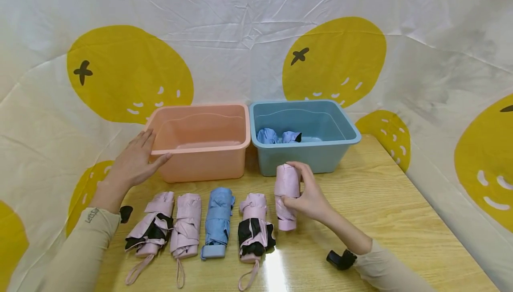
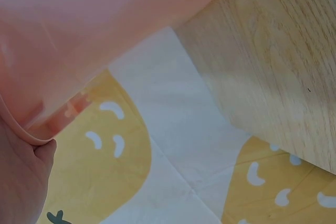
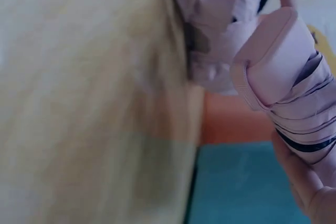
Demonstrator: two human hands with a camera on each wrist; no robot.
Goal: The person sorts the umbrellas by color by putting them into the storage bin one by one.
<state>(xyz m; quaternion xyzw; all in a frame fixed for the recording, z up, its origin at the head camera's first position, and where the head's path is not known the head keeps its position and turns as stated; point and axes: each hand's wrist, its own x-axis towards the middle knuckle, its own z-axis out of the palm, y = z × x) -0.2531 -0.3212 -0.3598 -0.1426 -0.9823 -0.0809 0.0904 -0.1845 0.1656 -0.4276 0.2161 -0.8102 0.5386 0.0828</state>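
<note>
A folded pink umbrella [image 1: 286, 185] is in the grip of my right hand [image 1: 311, 196], its fingertips at the top and its thumb across the side. In the right wrist view the umbrella's flat handle end [image 3: 275, 56] points toward the camera, raised off the table. My left hand [image 1: 134, 160] rests on the left front corner of the salmon-pink bin [image 1: 200, 165], thumb stretched along the front rim. In the left wrist view part of this hand [image 2: 23, 177] shows against the bin's rim. Behind the held umbrella stands a blue bin [image 1: 316, 160].
Two blue folded umbrellas [image 1: 267, 136] lie inside the blue bin. A row on the wooden table [image 1: 372, 194] holds a blue umbrella [image 1: 218, 218] and three pink ones, including a loosely wrapped one [image 1: 254, 225] showing black lining. A patterned cloth [image 1: 224, 38] hangs behind.
</note>
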